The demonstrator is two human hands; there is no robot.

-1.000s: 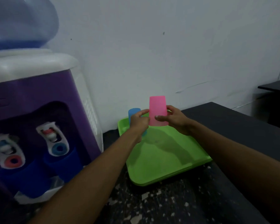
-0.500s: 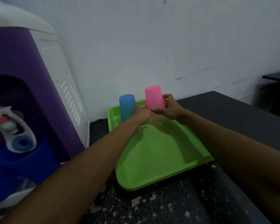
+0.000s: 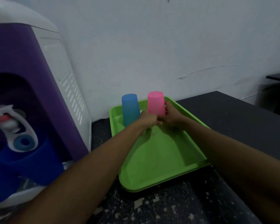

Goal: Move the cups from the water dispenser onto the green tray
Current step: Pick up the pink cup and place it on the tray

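1. A translucent blue plastic cup (image 3: 130,111) is standing upside down, wide mouth down, at the far left corner of the flat green plastic tray (image 3: 161,159); its closed base is facing up and its body is tapering toward the top.
2. A translucent pink plastic cup (image 3: 156,104) is sitting inverted in the same way just to the right of the blue one, near the tray's far edge, with a narrow gap showing between the two.
3. The lower rim of the pink cup is hidden behind the hands, so it cannot be told whether it is resting on the tray or being held slightly above it.
4. The right hand (image 3: 171,118) is wrapping around the lower right side of the pink cup, fingers (image 3: 166,105) curled against its wall in a grasp.
5. The left hand (image 3: 148,119) is sitting at the foot of the blue cup, touching its lower right side; the fingers are bunched and curled, but whether they are actually gripping the blue cup cannot be told.
6. The two hands are pressing close together, knuckles meeting between the cups.
7. The tray is lying on a dark speckled countertop (image 3: 168,206), just beside a purple and white water dispenser (image 3: 39,88) standing at the left.
8. A dark blue cup (image 3: 32,160) is sitting under the dispenser's blue tap (image 3: 23,142).
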